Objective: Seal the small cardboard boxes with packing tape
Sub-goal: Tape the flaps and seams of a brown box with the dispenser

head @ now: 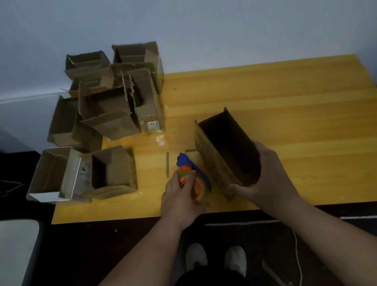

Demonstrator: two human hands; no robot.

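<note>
Near the tabletop's [270, 92] front edge, right hand [264, 176] grips open cardboard box [227, 152], apparently steadying it for taping; left hand [179, 194] wraps tape dispenser [195, 179] alongside.

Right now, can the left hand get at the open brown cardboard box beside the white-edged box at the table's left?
Probably not yet: left hand grips the blue-and-orange tape dispenser; the path to that brown box looks free.

One worktop [270, 92], one tape dispenser [193, 177], two hands (left [179, 197], right [267, 176]), one open box [225, 148] apart, and a heap of boxes [109, 109], roughly eight, overlapping too much to count exactly.
</note>
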